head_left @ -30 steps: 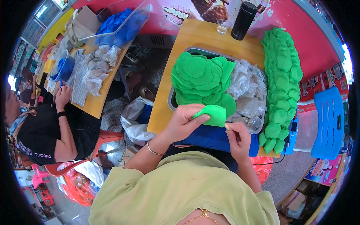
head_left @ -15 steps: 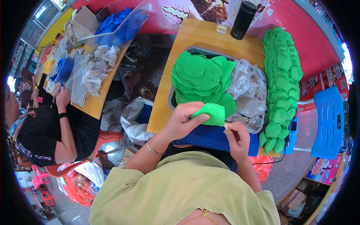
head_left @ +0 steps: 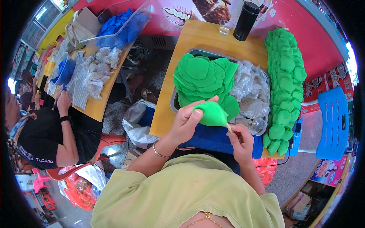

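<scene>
My left hand [head_left: 185, 123] is closed on a bright green piece of soft, cloth-like material [head_left: 211, 114], thumb pressed on its face. The piece is cupped and bulges toward the right. From its right corner runs a thin pale stick [head_left: 229, 128], pinched between the fingertips of my right hand [head_left: 242, 141]. Beyond my hands, a pile of flat green rounded pieces [head_left: 201, 76] fills the left of a grey tray [head_left: 172, 103]. Small clear plastic bags [head_left: 247, 81] lie in the tray's right part; their contents are hard to make out.
Overlapping green pieces form a long row [head_left: 286, 81] along the table's right edge. A black tumbler [head_left: 246, 22] and a clear cup [head_left: 224, 28] stand at the back. A blue chair [head_left: 331, 123] is at right; a co-worker [head_left: 42, 133] sits at another table [head_left: 99, 100] on the left.
The green piece has turned from a flatter, folded shape into a rounded cup, tilted down to the right. My left hand has rotated and shifted its thumb; my right hand barely moved.
</scene>
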`<state>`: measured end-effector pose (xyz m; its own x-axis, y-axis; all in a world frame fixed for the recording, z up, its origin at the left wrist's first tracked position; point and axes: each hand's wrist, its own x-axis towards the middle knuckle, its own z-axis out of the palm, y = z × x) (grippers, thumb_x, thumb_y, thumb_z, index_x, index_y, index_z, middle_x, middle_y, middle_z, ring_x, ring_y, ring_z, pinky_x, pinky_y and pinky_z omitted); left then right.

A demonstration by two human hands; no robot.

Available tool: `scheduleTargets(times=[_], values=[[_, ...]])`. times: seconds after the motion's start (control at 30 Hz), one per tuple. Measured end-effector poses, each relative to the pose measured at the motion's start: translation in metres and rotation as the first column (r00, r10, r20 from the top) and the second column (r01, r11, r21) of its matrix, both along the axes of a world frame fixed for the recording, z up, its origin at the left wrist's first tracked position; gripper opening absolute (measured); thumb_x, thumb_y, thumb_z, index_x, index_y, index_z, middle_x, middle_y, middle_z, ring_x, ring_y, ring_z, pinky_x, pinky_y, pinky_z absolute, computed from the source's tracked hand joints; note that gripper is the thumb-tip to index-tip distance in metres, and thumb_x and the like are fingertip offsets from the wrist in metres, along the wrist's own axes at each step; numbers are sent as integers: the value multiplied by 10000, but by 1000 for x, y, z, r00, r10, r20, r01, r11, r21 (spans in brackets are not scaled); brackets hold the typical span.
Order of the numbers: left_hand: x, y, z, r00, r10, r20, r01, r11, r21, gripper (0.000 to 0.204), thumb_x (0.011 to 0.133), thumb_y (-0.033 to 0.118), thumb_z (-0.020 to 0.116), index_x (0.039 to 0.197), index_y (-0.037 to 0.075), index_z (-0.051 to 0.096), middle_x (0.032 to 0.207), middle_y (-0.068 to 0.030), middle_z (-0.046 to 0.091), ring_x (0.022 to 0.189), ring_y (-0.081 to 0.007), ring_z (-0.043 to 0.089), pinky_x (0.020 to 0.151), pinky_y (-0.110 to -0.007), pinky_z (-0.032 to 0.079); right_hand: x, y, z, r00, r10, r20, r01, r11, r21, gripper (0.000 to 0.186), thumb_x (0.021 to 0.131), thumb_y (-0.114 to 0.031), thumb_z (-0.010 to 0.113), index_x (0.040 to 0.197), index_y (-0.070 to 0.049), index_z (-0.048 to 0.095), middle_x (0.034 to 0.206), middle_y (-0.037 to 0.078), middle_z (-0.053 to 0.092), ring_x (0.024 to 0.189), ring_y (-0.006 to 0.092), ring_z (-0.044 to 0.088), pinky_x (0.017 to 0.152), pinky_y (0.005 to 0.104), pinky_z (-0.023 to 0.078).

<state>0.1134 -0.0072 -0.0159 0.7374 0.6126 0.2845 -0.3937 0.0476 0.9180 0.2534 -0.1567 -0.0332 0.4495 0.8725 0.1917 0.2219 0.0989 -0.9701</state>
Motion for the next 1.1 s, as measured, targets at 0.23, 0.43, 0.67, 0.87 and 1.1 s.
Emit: scheduleTargets(times=[0.23, 0.43, 0.67, 0.87, 1.1], values=[[5, 1, -9, 996, -32, 89, 51, 974, -221, 327, 931, 193, 459, 1132, -40, 567, 1182, -118, 542, 1060, -154, 504, 915, -289, 387, -3, -1, -2, 988, -39, -150, 40, 999, 5, 185, 831, 32, 545, 1005, -15, 590, 796, 14, 533, 632, 55, 456, 534, 179, 352], [-7, 16, 9, 1000, -21, -12, 22, 994, 105, 290, 914, 140, 485, 1132, -22, 588, 951, -51, 551, 923, -119, 504, 848, -257, 399, 1, 1, 16, 950, -116, 288, 134, 990, -43, 217, 762, 59, 602, 961, -25, 631, 773, 82, 589, 663, 140, 534, 592, 228, 410], [-5, 9, -6, 995, -53, 89, 59, 995, -74, 292, 917, 185, 503, 1098, -21, 603, 1028, -71, 549, 991, -143, 510, 871, -283, 408, -4, 0, 7, 991, -59, 121, 58, 998, 8, 205, 777, 64, 591, 967, -12, 617, 819, 76, 592, 698, 130, 541, 616, 225, 425], [0, -3, -15, 945, -9, 327, 162, 881, -445, 264, 927, 206, 487, 1016, -1, 624, 1173, -84, 493, 1124, -206, 489, 938, -366, 420, -8, -5, -4, 984, 20, -177, -14, 999, 36, 160, 836, 16, 540, 990, 8, 580, 807, 44, 546, 633, 67, 466, 534, 183, 357], [4, -5, -8, 959, -16, 284, 187, 788, -586, 298, 943, 240, 455, 1032, 0, 608, 1246, -93, 478, 1039, -188, 543, 880, -354, 461, -11, -7, -11, 945, 18, -328, -8, 999, 31, 157, 847, -2, 538, 999, 9, 576, 808, 39, 548, 612, 60, 457, 525, 182, 355]])
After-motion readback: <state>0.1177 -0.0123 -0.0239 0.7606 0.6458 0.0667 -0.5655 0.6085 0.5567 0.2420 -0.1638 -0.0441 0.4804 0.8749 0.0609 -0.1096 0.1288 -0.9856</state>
